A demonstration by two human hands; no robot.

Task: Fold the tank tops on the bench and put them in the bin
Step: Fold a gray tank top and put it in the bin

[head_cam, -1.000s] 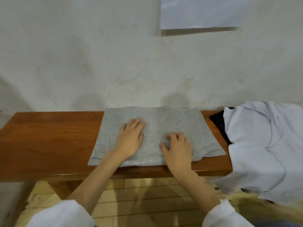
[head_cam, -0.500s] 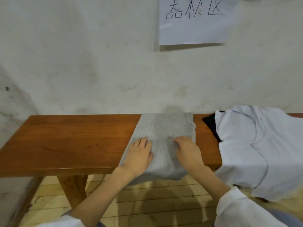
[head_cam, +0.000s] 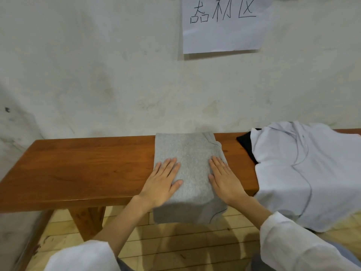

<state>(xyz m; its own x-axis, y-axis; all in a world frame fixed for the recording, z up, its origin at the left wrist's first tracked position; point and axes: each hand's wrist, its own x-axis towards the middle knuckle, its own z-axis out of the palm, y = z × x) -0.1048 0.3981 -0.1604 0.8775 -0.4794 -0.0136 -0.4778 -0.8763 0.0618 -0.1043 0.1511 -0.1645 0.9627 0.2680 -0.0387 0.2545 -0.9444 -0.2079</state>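
A grey tank top [head_cam: 190, 153] lies folded into a narrow strip across the middle of the brown wooden bench [head_cam: 88, 169]. Its near end hangs over the bench's front edge. My left hand [head_cam: 163, 181] rests flat on the strip's left side, fingers spread. My right hand [head_cam: 222, 178] presses flat on its right side. Neither hand grips the cloth. At the right end of the bench a white tank top [head_cam: 304, 173] lies unfolded and drapes over the front edge, with a black garment [head_cam: 246, 143] partly hidden under it. No bin is in view.
A pale plastered wall rises directly behind the bench, with a paper sign [head_cam: 222, 24] taped to it. The bench leg [head_cam: 88, 222] stands below on a light wooden plank floor [head_cam: 175, 245]. The bench's left half is bare wood.
The grey tank top went from a wide flat rectangle to a narrow strip folded in half sideways. Both hands moved onto the folded strip and slid slightly apart to its edges.
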